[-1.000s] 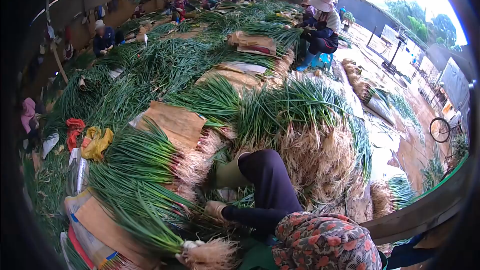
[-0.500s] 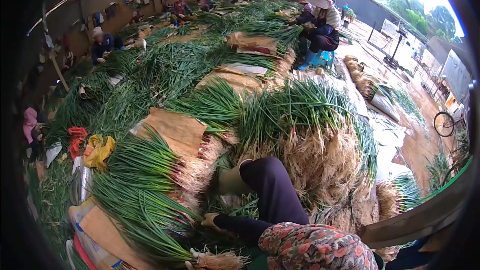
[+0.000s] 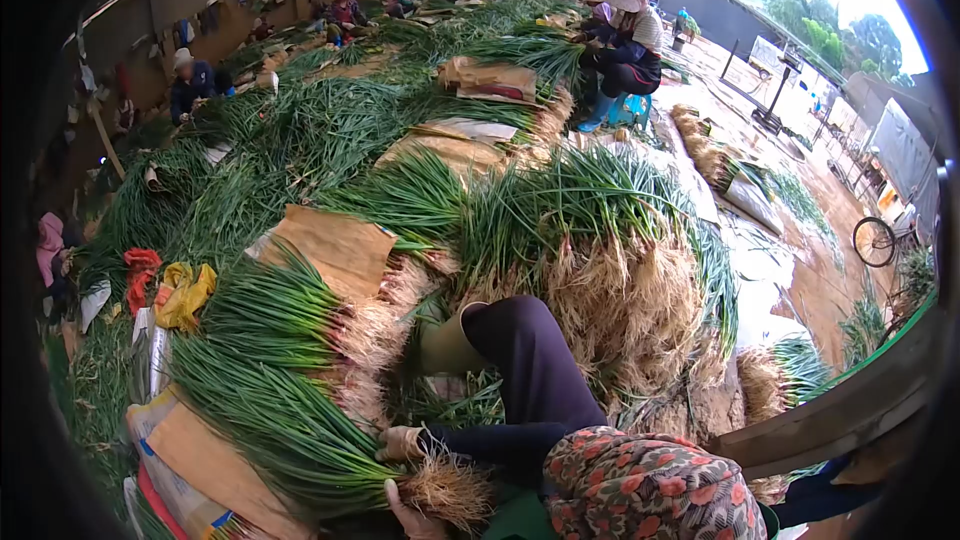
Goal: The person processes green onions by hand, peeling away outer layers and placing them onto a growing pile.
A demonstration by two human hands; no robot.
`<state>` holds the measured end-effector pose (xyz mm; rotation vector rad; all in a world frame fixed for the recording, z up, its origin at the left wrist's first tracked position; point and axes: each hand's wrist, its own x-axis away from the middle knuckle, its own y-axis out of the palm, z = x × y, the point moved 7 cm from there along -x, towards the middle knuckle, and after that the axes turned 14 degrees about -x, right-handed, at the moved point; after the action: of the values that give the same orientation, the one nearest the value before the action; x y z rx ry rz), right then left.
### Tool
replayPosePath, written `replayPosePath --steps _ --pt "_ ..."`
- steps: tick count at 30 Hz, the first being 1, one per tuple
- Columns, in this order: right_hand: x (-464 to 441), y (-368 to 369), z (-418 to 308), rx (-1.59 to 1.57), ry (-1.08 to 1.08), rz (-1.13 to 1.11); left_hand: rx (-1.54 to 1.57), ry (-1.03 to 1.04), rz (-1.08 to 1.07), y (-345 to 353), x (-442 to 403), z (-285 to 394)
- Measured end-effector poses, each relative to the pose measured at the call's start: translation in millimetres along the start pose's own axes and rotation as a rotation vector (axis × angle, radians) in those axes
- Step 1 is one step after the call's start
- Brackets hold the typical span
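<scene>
A bunch of spring onions (image 3: pixel 290 430) with long green leaves and pale, stringy roots lies across the front of a row of similar bunches. My right hand (image 3: pixel 403 443), in a pale glove, closes on its stems from the upper side, near the roots. My left hand (image 3: pixel 413 516), pale and partly cut off by the lower edge, grips the same bunch from below, thumb along the stems. Just beyond sit stacked spring onions (image 3: pixel 280 315), their reddish bases and roots turned toward my boot (image 3: pixel 450 348).
A large upright heap of spring onions (image 3: pixel 625 285) stands beyond my knee (image 3: pixel 530 340). Brown paper sheets (image 3: pixel 335 248) and a yellow bag (image 3: pixel 184 297) lie to the left. A curved beam (image 3: pixel 830 380) is close on the right. A person (image 3: pixel 625 50) sits farther back, with several others beyond.
The bunch has risen from the lower edge onto the row's front. My right hand has moved left and down onto its stems. My left hand shows more, and the view has shifted slightly.
</scene>
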<state>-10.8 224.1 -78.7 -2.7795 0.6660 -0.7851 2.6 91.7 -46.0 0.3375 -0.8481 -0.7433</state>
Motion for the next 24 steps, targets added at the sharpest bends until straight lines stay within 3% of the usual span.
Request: replayPosePath --steps 3,5,7,9,12,13,16,17,19,21,23,24 --pt "-6.9 22.2 8.1 0.49 -0.676 0.033 0.014 0.012 -0.002 -9.5 3.0 -2.3" --pt "2.4 29.8 20.5 0.411 -0.826 -0.025 0.036 0.018 -0.016 -19.4 3.5 -5.2" --pt "28.6 36.4 30.2 -0.145 -0.626 -0.242 0.068 0.018 -0.002 -30.7 6.2 -2.9" --pt "25.5 57.1 72.6 0.562 -0.681 -0.327 0.111 0.019 -0.002 -34.7 4.5 -3.0" --pt "-9.4 44.4 84.8 -0.635 -0.124 -0.327 0.179 0.029 -0.005 -37.3 3.5 -2.6" --pt "9.0 44.0 60.8 -1.064 0.259 -0.259 0.198 0.029 -0.011 -38.0 4.4 -3.5" --pt "12.6 42.1 -12.2 -1.042 0.243 -0.241 0.243 0.041 -0.026 -35.7 4.6 -1.1" --pt "-1.2 46.4 -12.7 -0.994 0.177 -0.285 0.255 0.047 -0.03 -34.4 4.9 0.5" --pt "-12.4 50.7 -10.1 -0.996 0.093 -0.169 0.273 0.055 -0.041 -33.9 5.3 2.7" --pt "-8.0 54.9 -0.6 -1.147 0.1 -0.124 0.303 0.065 -0.052 -33.5 5.5 5.6" --pt "-4.2 64.1 35.9 -0.829 0.196 -0.136 0.346 0.091 -0.063 -34.7 4.8 11.4" --pt "-7.8 58.8 50.3 -0.356 -0.067 0.052 0.386 0.118 -0.08 -35.8 5.3 16.5"
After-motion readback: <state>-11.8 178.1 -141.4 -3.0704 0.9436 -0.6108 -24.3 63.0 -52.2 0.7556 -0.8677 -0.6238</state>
